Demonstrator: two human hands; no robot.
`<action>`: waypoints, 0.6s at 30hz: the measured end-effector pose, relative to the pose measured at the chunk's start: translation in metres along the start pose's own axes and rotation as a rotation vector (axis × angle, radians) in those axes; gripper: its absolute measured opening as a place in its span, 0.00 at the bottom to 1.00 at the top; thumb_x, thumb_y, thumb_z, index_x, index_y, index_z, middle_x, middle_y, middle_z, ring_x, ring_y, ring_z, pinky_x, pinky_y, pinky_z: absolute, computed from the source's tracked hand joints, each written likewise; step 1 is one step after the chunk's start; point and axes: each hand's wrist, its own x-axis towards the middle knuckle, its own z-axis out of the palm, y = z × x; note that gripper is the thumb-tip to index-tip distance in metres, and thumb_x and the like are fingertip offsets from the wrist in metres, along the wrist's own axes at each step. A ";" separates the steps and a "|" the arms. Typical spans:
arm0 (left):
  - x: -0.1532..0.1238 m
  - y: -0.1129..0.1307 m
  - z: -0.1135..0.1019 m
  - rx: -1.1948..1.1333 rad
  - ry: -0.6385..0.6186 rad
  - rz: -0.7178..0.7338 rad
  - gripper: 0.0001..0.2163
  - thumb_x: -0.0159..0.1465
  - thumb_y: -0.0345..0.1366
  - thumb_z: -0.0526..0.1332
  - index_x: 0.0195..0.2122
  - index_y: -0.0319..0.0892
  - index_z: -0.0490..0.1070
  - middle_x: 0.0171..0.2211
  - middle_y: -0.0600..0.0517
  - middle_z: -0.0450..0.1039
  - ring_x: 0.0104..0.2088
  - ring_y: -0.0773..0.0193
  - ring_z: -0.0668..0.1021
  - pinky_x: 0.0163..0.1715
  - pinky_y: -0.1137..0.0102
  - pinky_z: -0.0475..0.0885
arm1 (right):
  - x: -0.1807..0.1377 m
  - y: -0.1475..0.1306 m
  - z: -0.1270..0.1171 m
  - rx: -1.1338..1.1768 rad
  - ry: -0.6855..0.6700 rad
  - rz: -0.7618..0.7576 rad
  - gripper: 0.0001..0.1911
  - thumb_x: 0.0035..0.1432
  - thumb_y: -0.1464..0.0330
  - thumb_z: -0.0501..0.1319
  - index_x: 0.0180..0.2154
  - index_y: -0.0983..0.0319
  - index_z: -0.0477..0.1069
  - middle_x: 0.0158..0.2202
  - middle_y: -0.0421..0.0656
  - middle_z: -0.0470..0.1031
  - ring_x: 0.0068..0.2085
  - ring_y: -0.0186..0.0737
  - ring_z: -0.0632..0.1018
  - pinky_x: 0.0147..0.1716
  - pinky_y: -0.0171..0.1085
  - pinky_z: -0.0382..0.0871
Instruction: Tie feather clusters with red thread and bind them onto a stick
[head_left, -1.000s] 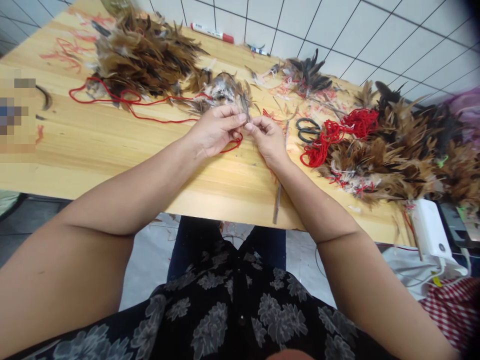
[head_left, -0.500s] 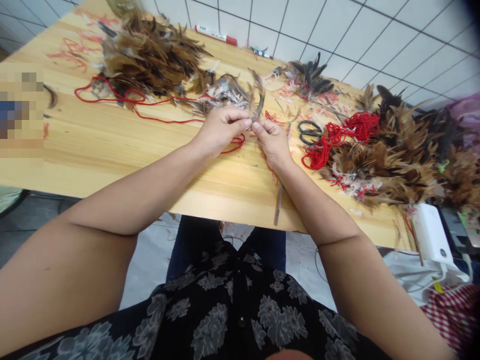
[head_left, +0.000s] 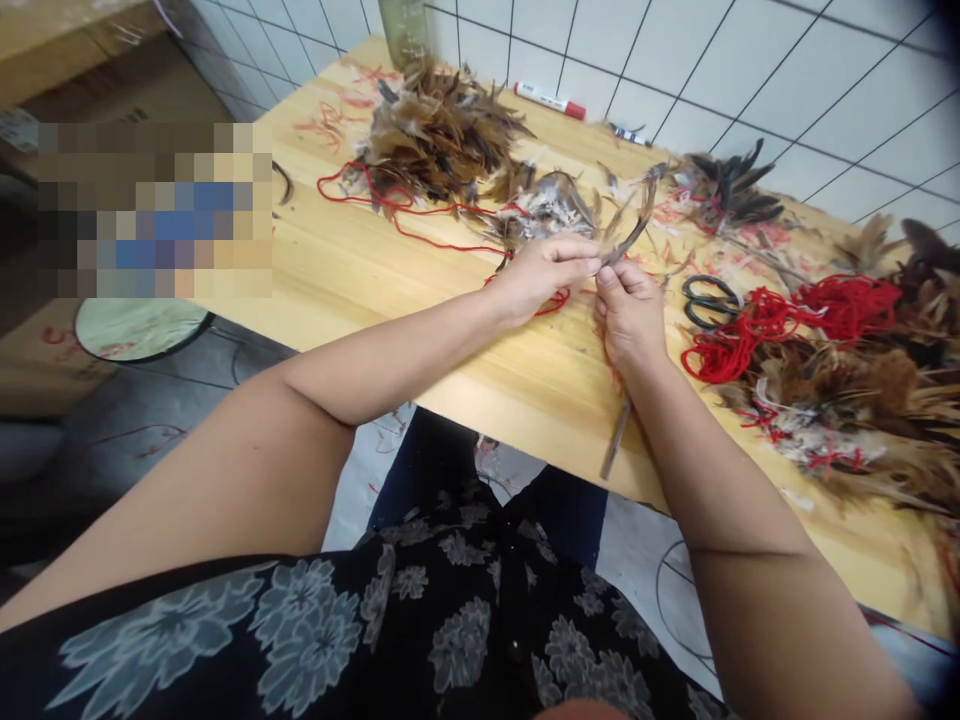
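Observation:
My left hand (head_left: 546,277) and my right hand (head_left: 631,305) meet above the table, fingertips almost touching. Between them they pinch a few brown and dark feathers (head_left: 637,228), whose tips point up and away from me. My fingers cover the quill ends. Just behind my left hand lies a fluffy clump of white and grey feathers (head_left: 559,208). A red cord (head_left: 442,243) winds across the table from the left and passes under my left hand. Below my right wrist a thin stick (head_left: 616,440) lies near the table's front edge.
A big brown feather bundle (head_left: 450,135) lies at the back left. Black-handled scissors (head_left: 711,302), a tangle of red cord (head_left: 787,315) and more brown feathers (head_left: 847,395) are on the right. A marker pen (head_left: 550,101) lies by the tiled wall. A round stool (head_left: 142,328) stands at left.
My view has swung left, so everything sits further right in the picture. My hands still pinch the feathers, which now lean more to the right.

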 end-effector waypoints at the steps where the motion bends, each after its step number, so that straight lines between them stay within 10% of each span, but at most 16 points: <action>1: -0.001 0.001 0.001 -0.016 -0.011 -0.013 0.06 0.71 0.33 0.80 0.39 0.41 0.87 0.52 0.48 0.88 0.64 0.50 0.85 0.71 0.56 0.76 | 0.000 0.000 0.001 0.022 0.031 0.014 0.31 0.67 0.37 0.73 0.33 0.54 0.71 0.24 0.35 0.59 0.26 0.35 0.67 0.25 0.40 0.71; 11: -0.011 0.019 0.006 -0.107 0.002 -0.137 0.08 0.72 0.29 0.79 0.36 0.42 0.84 0.39 0.50 0.87 0.53 0.52 0.89 0.55 0.64 0.84 | 0.006 -0.016 0.014 -0.090 0.047 0.055 0.37 0.63 0.30 0.71 0.30 0.56 0.68 0.30 0.38 0.73 0.40 0.39 0.80 0.48 0.43 0.83; 18: -0.006 0.012 0.000 -0.218 -0.018 -0.128 0.12 0.69 0.26 0.81 0.33 0.40 0.80 0.31 0.54 0.80 0.31 0.64 0.83 0.42 0.69 0.84 | -0.001 -0.018 0.019 -0.119 -0.027 0.141 0.32 0.73 0.35 0.65 0.35 0.57 0.72 0.31 0.39 0.70 0.41 0.40 0.79 0.47 0.40 0.82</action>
